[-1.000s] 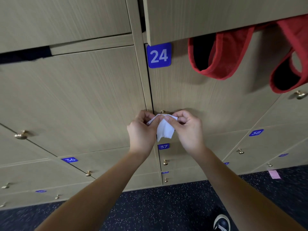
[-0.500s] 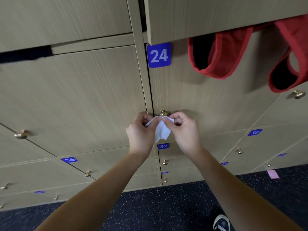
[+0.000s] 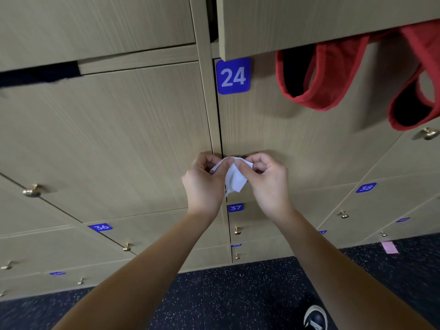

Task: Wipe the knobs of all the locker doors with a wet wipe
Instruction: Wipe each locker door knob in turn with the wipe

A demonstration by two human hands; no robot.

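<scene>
A white wet wipe [image 3: 234, 178] hangs between my two hands in front of the door of locker 24 [image 3: 297, 139]. My left hand [image 3: 204, 182] pinches its left edge and my right hand [image 3: 264, 179] pinches its right edge. The brass knob of locker 24 is hidden behind the wipe and my fingers. Other brass knobs show on nearby doors: one at the left [image 3: 32, 190], one at the right [image 3: 428, 133], one on locker 37 [image 3: 237, 231], one on locker 36 [image 3: 127, 247].
A red garment [image 3: 333, 75] hangs out of the open door above locker 24. Blue number plates mark lockers 24 [image 3: 233, 76], 36, 37 and 38. The dark speckled floor [image 3: 226, 294] lies below, with my shoe [image 3: 315, 319] at the bottom right and a pink slip [image 3: 389, 247].
Both hands have risen slightly with the wipe. The knob of locker 24, visible just above the wipe half a second ago, is now covered.
</scene>
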